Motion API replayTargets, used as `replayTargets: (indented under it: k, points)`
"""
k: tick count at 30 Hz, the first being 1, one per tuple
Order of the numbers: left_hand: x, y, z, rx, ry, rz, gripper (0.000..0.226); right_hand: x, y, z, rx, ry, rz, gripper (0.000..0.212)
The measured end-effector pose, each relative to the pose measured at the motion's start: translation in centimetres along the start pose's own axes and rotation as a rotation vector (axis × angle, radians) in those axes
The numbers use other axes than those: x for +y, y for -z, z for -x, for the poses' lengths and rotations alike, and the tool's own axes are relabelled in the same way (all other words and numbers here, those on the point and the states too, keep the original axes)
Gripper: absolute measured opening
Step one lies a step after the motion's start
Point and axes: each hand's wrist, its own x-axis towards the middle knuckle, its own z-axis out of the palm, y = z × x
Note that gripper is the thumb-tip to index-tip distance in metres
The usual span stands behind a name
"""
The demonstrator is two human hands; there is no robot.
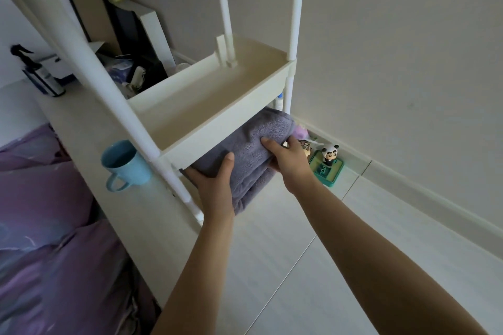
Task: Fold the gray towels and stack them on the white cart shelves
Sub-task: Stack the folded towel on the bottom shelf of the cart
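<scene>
Folded gray towel (253,149) entering the gap beneath the middle tray (217,119) of the white cart (292,22); its far end lies under the tray, its near end hangs clear toward the person. Left hand (215,185) grips the near left corner, thumb on top, fingers hidden beneath. Right hand (285,156) holds the right edge, thumb pressed on the upper face, fingers curled under; whether 1 or more layers are pinched cannot be told. The lower shelf itself is hidden. The terry cloth appears soft, light and limp: unsupported layers sag at the near edge. Judged best held as here, at 2 opposite sides with the folds clamped together, so the bundle slides in flat without unfolding. A blue mug (125,163) stands beside the cart's left post.
</scene>
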Motion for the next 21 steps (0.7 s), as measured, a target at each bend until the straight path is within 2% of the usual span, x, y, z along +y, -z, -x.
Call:
replayTargets:
  k: [7, 11, 14, 17, 21]
  points:
    - [-1.1, -0.1, 1.5, 0.049, -0.087, -0.215, 0.088, 2.0, 0.6, -0.6, -0.013, -0.067, 0.088, 0.050]
    - [-0.9, -0.3, 1.8, 0.069, -0.125, -0.229, 0.084, 2.1, 0.2, -0.5, 0.104, 0.015, 0.284, 0.076]
    - [-1.1, -0.2, 1.7, 0.067, -0.112, -0.261, 0.087, 2.0, 0.4, 0.4, 0.130, 0.144, 0.296, 0.092]
    - [-0.5, -0.2, 2.8, 0.021, -0.103, -0.366, 0.077, 1.7, 1.4, 1.2, 0.101, 0.192, 0.377, 0.087]
    - [0.4, -0.7, 4.9, -0.085, -0.289, -0.722, 0.063, 1.4, 2.7, 3.3, 0.063, 0.234, 0.485, 0.071]
